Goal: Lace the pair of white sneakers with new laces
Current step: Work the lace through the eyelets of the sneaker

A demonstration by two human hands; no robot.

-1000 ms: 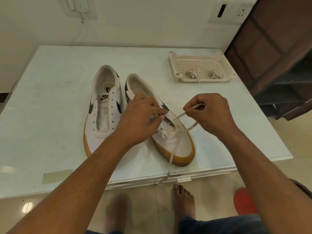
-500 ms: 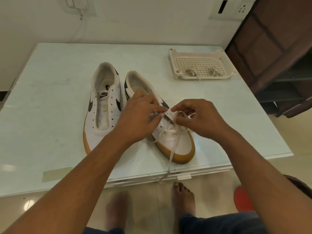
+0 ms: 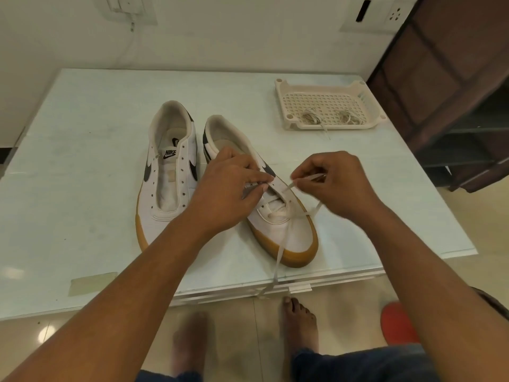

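Two white sneakers with gum soles stand side by side on the pale table point(image 3: 82, 150). The left sneaker point(image 3: 168, 177) has bare eyelets. The right sneaker point(image 3: 286, 227) carries a white lace point(image 3: 281, 252) through its lowest eyelets; one end trails over the toe and off the table's front edge. My left hand point(image 3: 228, 191) grips the right sneaker's eyelet flap, fingers curled over it. My right hand point(image 3: 336, 183) pinches the lace's other end just right of the shoe and holds it raised.
A cream perforated plastic tray point(image 3: 283, 92) with two bundled laces point(image 3: 311, 117) sits at the table's back right. A dark wooden cabinet point(image 3: 440, 78) stands to the right. My bare feet and a red object point(image 3: 396, 323) are on the floor below the front edge.
My right hand went in to the eyelets half a second ago and has now drawn back to the right, pulling the lace end out. My left hand has stayed on the shoe.
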